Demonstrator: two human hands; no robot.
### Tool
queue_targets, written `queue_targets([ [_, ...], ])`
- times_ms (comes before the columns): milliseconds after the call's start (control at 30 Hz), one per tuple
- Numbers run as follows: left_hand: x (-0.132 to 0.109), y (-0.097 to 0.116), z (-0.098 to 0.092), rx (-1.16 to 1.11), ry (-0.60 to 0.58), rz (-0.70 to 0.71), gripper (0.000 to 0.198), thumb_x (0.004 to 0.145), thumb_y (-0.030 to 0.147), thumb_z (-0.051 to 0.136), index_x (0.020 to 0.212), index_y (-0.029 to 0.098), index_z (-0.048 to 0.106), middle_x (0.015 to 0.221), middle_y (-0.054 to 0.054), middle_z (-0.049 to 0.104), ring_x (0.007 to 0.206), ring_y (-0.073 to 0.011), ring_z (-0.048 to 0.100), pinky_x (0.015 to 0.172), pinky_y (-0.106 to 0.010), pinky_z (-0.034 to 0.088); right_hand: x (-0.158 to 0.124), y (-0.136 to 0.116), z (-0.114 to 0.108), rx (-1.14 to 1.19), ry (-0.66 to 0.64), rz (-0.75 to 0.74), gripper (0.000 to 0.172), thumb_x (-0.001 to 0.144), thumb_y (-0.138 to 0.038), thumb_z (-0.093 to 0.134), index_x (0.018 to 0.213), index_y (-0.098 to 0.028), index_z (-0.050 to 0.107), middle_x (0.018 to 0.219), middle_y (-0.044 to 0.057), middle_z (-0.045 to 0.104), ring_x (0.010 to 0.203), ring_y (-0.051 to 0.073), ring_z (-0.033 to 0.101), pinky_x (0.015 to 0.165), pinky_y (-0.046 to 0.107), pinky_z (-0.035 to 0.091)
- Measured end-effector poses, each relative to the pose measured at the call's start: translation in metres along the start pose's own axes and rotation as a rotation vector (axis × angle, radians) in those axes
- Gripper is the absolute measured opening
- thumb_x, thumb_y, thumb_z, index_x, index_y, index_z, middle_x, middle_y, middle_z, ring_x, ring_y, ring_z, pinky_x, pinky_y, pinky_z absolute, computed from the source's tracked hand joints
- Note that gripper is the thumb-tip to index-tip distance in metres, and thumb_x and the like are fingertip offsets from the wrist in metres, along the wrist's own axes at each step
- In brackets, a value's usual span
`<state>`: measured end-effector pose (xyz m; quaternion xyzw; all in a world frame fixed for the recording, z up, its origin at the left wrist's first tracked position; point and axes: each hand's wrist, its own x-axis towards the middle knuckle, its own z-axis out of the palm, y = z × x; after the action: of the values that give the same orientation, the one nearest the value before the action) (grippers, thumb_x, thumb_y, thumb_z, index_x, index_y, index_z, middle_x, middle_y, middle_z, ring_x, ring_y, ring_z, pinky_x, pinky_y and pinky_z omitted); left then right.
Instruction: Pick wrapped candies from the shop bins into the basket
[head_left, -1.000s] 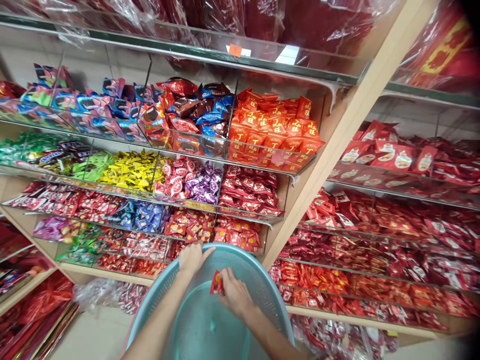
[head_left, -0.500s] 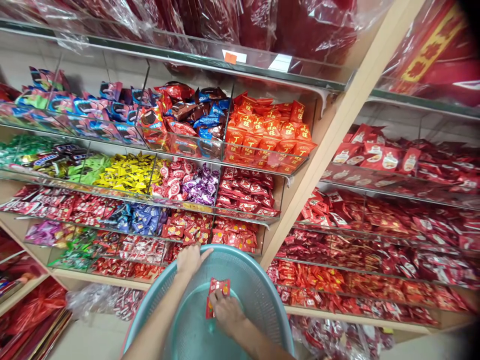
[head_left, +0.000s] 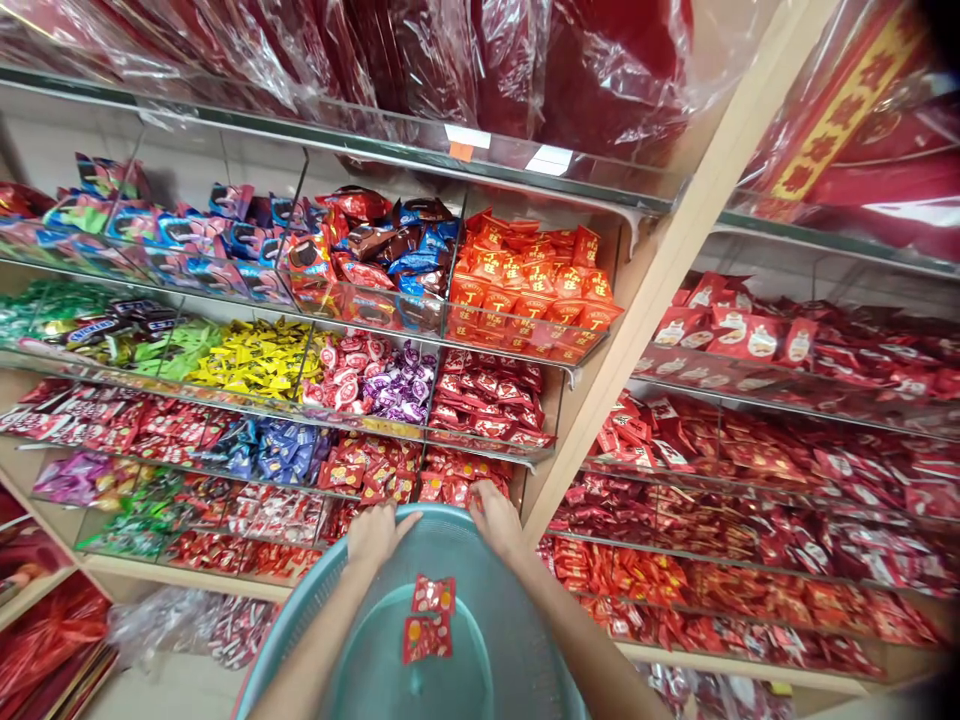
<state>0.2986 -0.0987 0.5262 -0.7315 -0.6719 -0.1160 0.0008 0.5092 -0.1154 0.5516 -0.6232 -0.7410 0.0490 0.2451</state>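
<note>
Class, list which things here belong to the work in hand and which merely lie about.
In hand: left hand, right hand, teal basin, two red packets inside it, red-and-yellow packets at the right hand.
Lying about: yellow sweets, orange packets, blue sweets.

Glass shelves (head_left: 337, 140) (crammed with sweets (head_left: 262, 355)) flank a pale wooden upright (head_left: 660, 290).

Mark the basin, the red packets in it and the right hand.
basin (head_left: 450, 545), head view, far inner wall below the rim.
red packets (head_left: 427, 636), head view, middle of the lower packet.
right hand (head_left: 495, 522), head view, back of the hand.
</note>
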Motion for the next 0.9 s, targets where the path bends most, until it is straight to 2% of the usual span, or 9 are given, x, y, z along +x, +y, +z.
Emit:
queue_targets([
  [133, 0.001, -0.001, 0.001, -0.004, 0.015, 0.008, 0.064, 0.073, 0.063, 0.017, 0.090, 0.015, 0.055, 0.077, -0.013, 0.063, 0.075, -0.0277, 0.059, 0.063, -0.036, 0.042, 0.016, 0.028, 0.005, 0.094, -0.058, -0.049, 0.024, 0.074, -0.023, 0.046, 0.097, -0.021, 0.048, 0.100, 0.003, 0.050, 0.090, 0.015, 0.049, 0.074, 0.025, 0.036],
  [300, 0.001, -0.001, 0.001, 0.007, 0.010, 0.000, 0.064, 0.073, 0.063, 0.019, 0.092, 0.015, 0.055, 0.079, -0.014, 0.062, 0.079, -0.0274, 0.058, 0.067, -0.036, 0.041, 0.025, 0.041, 0.012, 0.171, -0.167, -0.042, 0.035, 0.068, -0.028, 0.054, 0.103, -0.020, 0.049, 0.101, 0.004, 0.052, 0.092, 0.018, 0.048, 0.077, 0.027, 0.035],
  [500, 0.000, 0.000, -0.002, 0.011, -0.022, -0.015, 0.065, 0.073, 0.063, 0.019, 0.094, 0.014, 0.055, 0.082, -0.014, 0.061, 0.081, -0.0268, 0.057, 0.069, -0.035, 0.040, 0.031, 0.041, 0.013, 0.093, -0.203, -0.066, 0.037, 0.065, -0.027, 0.059, 0.101, -0.019, 0.053, 0.104, 0.006, 0.049, 0.095, 0.018, 0.046, 0.080, 0.026, 0.034],
  [700, -0.001, 0.001, -0.005, 0.006, -0.023, -0.006, 0.065, 0.073, 0.063, 0.017, 0.094, 0.014, 0.055, 0.080, -0.014, 0.062, 0.081, -0.0266, 0.057, 0.067, -0.035, 0.040, 0.029, 0.040, 0.011, 0.028, -0.174, -0.084, 0.022, 0.067, -0.028, 0.058, 0.086, -0.018, 0.056, 0.091, 0.004, 0.049, 0.085, 0.015, 0.047, 0.073, 0.023, 0.035],
  [900, -0.001, 0.002, -0.003, 0.008, -0.044, -0.026, 0.067, 0.072, 0.065, 0.018, 0.094, 0.014, 0.055, 0.082, -0.015, 0.061, 0.079, -0.0269, 0.057, 0.068, -0.035, 0.040, 0.016, 0.017, -0.023, 0.059, -0.050, -0.147, 0.016, 0.073, -0.032, 0.053, 0.083, -0.019, 0.052, 0.089, 0.004, 0.049, 0.085, 0.016, 0.045, 0.075, 0.027, 0.034],
])
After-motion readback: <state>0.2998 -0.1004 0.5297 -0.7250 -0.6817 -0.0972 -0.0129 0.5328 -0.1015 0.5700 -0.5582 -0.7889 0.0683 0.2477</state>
